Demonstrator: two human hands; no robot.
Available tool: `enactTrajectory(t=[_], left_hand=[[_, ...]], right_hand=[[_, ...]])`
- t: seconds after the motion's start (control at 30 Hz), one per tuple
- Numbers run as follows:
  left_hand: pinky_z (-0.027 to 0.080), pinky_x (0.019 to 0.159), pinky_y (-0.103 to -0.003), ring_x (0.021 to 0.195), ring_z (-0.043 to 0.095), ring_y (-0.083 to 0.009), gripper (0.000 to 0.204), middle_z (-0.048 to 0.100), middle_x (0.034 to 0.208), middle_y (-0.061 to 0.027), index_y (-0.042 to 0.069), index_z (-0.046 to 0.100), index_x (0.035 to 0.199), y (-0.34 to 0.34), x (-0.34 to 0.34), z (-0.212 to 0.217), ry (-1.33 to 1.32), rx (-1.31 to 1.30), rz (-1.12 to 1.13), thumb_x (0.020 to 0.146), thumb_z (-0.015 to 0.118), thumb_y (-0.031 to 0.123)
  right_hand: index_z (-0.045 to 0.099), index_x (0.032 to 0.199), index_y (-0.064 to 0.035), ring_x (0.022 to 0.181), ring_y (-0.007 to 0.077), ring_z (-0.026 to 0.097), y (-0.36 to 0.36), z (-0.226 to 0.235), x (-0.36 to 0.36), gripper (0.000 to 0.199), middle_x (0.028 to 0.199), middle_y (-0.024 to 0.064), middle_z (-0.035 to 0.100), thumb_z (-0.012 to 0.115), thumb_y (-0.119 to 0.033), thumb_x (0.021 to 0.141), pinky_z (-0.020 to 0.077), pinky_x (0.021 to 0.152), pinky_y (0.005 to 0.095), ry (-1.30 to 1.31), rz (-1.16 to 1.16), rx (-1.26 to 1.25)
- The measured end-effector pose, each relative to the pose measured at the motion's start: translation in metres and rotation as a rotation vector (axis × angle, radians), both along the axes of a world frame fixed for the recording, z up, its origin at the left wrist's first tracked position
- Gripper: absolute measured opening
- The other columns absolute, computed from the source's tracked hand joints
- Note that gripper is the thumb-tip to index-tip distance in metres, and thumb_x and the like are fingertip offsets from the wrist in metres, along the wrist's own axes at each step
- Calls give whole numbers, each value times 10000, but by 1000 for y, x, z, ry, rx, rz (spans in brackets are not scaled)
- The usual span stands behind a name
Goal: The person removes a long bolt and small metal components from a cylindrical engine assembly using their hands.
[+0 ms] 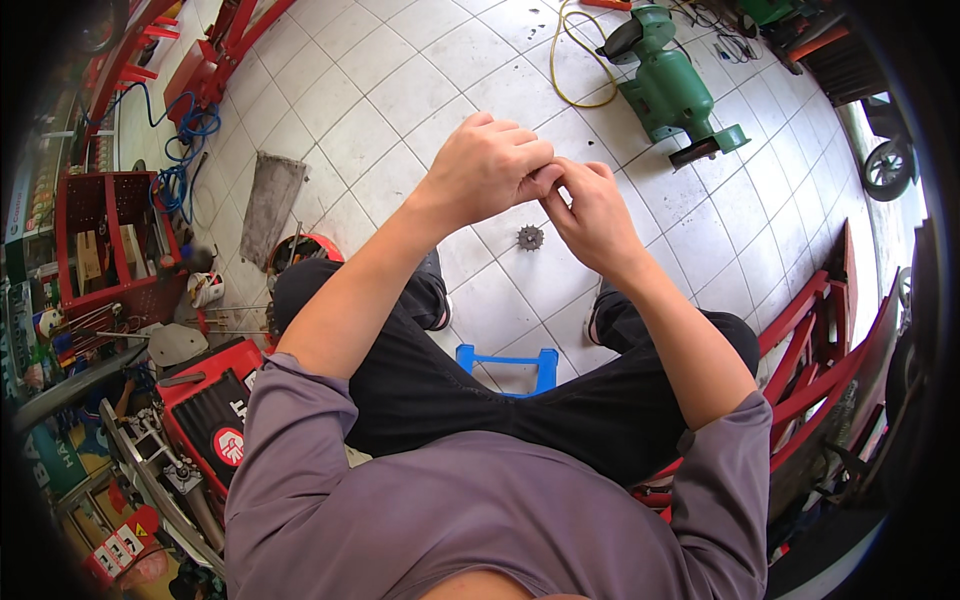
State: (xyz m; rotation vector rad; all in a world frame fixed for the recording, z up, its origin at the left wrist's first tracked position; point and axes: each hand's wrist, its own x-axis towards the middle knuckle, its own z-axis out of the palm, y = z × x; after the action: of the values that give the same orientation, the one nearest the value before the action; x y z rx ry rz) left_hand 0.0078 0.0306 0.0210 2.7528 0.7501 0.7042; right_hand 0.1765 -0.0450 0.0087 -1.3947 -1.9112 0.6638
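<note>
left hand [487,165] and right hand [590,210] pressed together, fingertips pinching something tiny, can't tell what. small sprocket [530,238] lying on white tile floor [380,100] right below hands. blue stool [507,367] between knees, green bench grinder [672,88] farther off.

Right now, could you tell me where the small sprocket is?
In the head view the small sprocket lies on the white tiled floor, just below the joined hands, between the person's feet.
</note>
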Motion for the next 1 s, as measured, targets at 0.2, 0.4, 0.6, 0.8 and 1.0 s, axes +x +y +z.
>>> enactTrajectory(t=[0.2, 0.4, 0.6, 0.8, 1.0], left_hand=[[429, 684, -355, 692, 561, -223, 188, 554, 681, -21, 92, 556, 760, 0, -3, 4, -57, -88, -32, 864, 664, 206], [437, 664, -384, 676, 541, -260, 227, 534, 669, -51, 69, 536, 749, 0, -3, 11, -113, -171, -126, 864, 674, 208], [445, 680, -371, 668, 575, -240, 260, 568, 659, -36, 94, 551, 729, -4, -3, 8, -55, -101, -59, 889, 653, 271], [449, 703, -362, 675, 598, -221, 244, 595, 667, -22, 108, 571, 738, -7, -3, 19, 6, -74, -57, 896, 633, 283], [445, 698, -357, 659, 552, -242, 216, 559, 675, -40, 91, 558, 749, -4, -6, 17, -17, -146, -136, 873, 645, 245]], right_hand=[[660, 945, -74, 710, 226, 612, 3, 2, 2, 116, 744, 46, 659, 639, -160, 868, 409, 861, 379, -26, -12, 119], [690, 921, -84, 618, 205, 578, -1, 10, -1, 114, 685, 38, 654, 665, -165, 844, 417, 832, 359, 67, -28, 73], [701, 868, -83, 578, 208, 556, -2, 10, 0, 102, 649, 47, 638, 682, -172, 822, 418, 821, 357, 49, -50, 44], [682, 765, -73, 543, 217, 547, 1, 7, 5, 122, 585, 56, 604, 703, -189, 795, 429, 790, 354, -28, -62, 116], [630, 683, -73, 510, 200, 528, -1, 10, 2, 164, 555, 44, 581, 700, -181, 785, 416, 733, 319, 52, -27, 44]])
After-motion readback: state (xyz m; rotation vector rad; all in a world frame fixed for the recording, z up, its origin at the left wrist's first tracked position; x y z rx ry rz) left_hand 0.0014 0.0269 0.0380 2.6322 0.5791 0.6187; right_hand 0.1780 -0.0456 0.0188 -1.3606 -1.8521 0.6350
